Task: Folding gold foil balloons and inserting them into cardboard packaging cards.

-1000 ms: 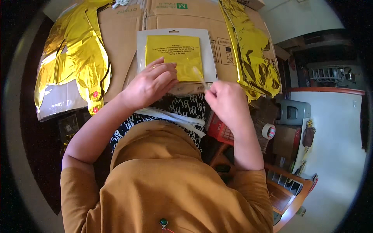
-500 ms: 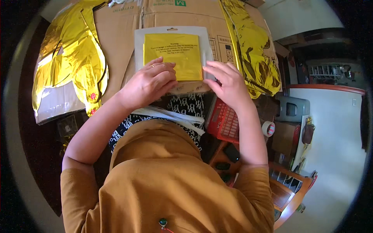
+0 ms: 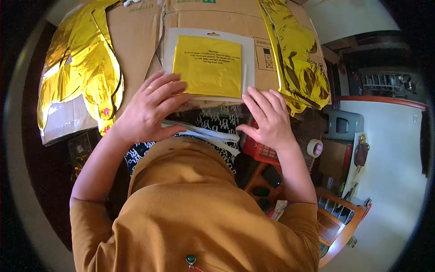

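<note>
A flat clear package (image 3: 248, 50) with a hang hole and a folded gold foil sheet (image 3: 208, 75) inside lies on the cardboard, near its front edge. By its lower left corner is my left hand (image 3: 156, 106), fingers spread and slightly blurred, holding nothing. My right hand (image 3: 269, 118) is open at the lower right corner, thumb apart and fingertips at or near the package's edge; whether they touch is unclear. Below the cardboard's edge, a bundle of thin white strips (image 3: 208, 133) lies across my lap.
The cardboard (image 3: 136, 45) forms the work surface. Gold foil pieces lie at its left (image 3: 86, 54) and right (image 3: 299, 54). To the lower right are a red plastic basket (image 3: 263, 152), a tape roll (image 3: 314, 148), a dark phone-like object (image 3: 272, 176) and a grey stool (image 3: 346, 124).
The package has shifted slightly right. My left hand has come off it, moving left and down with fingers spreading; my right hand has moved down a little and its thumb has opened away.
</note>
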A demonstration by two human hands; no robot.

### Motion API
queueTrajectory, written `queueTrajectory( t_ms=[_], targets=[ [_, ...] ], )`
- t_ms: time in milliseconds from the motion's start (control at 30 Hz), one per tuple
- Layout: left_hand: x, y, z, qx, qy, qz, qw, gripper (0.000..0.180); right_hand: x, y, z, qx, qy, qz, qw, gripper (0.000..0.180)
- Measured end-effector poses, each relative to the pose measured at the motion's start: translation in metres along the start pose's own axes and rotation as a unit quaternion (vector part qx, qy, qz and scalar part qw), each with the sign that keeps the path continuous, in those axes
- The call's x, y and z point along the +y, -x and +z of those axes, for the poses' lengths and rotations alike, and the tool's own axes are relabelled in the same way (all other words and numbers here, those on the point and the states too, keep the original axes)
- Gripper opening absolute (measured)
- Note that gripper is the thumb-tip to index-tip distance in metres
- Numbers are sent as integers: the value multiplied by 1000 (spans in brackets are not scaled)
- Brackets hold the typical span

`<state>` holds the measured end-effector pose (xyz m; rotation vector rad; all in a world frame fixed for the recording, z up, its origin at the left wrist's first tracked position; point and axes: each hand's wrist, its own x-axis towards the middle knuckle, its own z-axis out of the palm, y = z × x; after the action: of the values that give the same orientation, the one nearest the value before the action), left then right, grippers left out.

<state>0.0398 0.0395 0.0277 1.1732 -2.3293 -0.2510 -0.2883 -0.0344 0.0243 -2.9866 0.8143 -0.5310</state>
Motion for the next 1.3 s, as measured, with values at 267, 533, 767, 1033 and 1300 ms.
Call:
queueTrajectory(
  t_ms=[267,533,767,1033,1300],
  targets=[
    [-2,22,17,80,-50,8,996,40,-11,5,35,131,84,-26,988,41],
    [-8,23,22,156,-25,-65,985,19,9,-22,5,40,-197,111,973,13],
    [-12,4,-4,47,-28,-229,972,19,42,-74,-9,-222,-262,365,865,25],
    [12,-4,-9,136,-106,-294,940,69,17,-80,-33,-179,-96,342,918,35],
    [21,-37,43,-49,-109,-100,988,94,-22,-97,59,-21,-24,231,972,74]
  ],
)
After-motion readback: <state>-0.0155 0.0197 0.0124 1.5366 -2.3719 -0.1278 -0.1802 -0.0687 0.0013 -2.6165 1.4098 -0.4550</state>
